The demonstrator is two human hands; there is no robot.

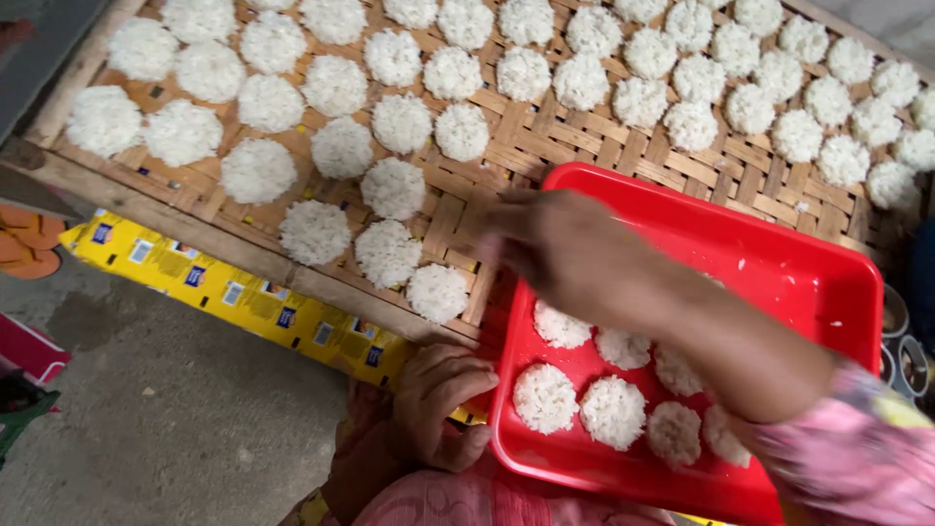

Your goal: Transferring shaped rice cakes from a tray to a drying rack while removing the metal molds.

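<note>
Head view: a person bends over a woven bamboo drying mat [584, 146] covered in rows of white rice cakes [390, 188].
Tray: a red plastic tray [838, 282] sits at the mat's near edge, its left rim gripped by the left hand [440, 404], fingers curled over the edge.
Right hand: the right hand [570, 255] reaches from the tray toward the mat; it is motion-blurred, so I cannot tell whether the fingers pinch a cake or are empty.
Cakes in tray: about eight round rice cakes [545, 397] lie flat on the tray floor, close together.
Handling: they look light, soft and crumbly; best lifted from beneath or by opposite edges, without squeezing.
Below the mat: a yellow printed sheet [243, 297] over the concrete floor [175, 419].
</note>
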